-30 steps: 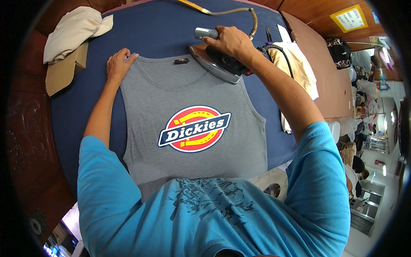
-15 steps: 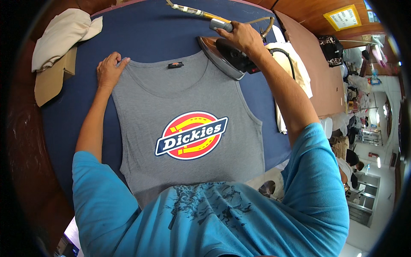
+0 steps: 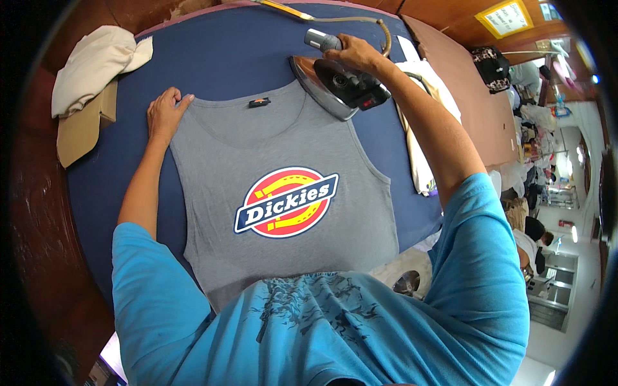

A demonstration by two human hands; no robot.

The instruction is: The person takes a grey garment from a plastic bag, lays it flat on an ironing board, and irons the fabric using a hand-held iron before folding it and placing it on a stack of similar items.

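Grey tank top: it lies spread face up on the blue-covered table (image 3: 212, 55), neck end away from the person, the grey tank top (image 3: 283, 154) looking mostly smooth, with faint creasing down the body and a wide scooped neckline.
Badge: the printed badge (image 3: 286, 202) sits mid-chest on the tank top, a red disc with yellow shapes and a slanting dark blue band edged in white.
Neck tag: a small black neck tag (image 3: 259, 102) with a touch of orange, inside the back of the tank top's neckline.
Iron: the iron (image 3: 338, 83) lies across the tank top's right shoulder, its tip poking out past the top edge.
Right hand: the right hand (image 3: 355, 53) is closed round the iron's handle, whose grey end juts out beyond the fist.
Left hand: the left hand (image 3: 166, 112) rests at the tank top's left shoulder corner, fingers bunched near each other, thumb by the edge; from here I can't tell whether it pinches the cloth or just presses it.
Off to the left: a bundle of cream cloth (image 3: 96, 67) over a cardboard box (image 3: 80, 138), well apart from the tank top.
Off to the right: a pale cloth (image 3: 418, 145), partly behind the person's forearm, beyond the tank top's right armhole.
Hidden: the iron covers the tank top's right shoulder, and I can't see whether its plate touches the fabric everywhere; most of the bottom hem disappears behind the person's blue shirt (image 3: 322, 315).
Hard to make out: the clutter far right of the tank top, small and crowded.
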